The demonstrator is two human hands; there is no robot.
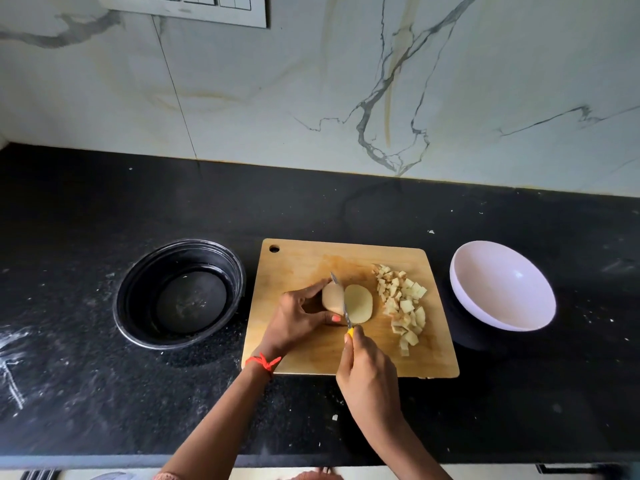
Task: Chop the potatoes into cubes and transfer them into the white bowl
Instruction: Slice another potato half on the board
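A wooden cutting board (304,261) lies on the black counter. My left hand (298,317) grips a potato piece (332,297) near the board's middle. My right hand (367,372) holds a yellow-handled knife (341,299) whose blade stands between that piece and a cut slice (359,303) lying flat to its right. A pile of several potato cubes (401,303) sits on the board's right side. The white bowl (502,285) stands right of the board with nothing in it.
A black round container (180,292) with nothing in it sits left of the board. The marble wall rises behind the counter. Small scraps and white smears dot the black counter (104,393). The counter's front edge runs along the bottom.
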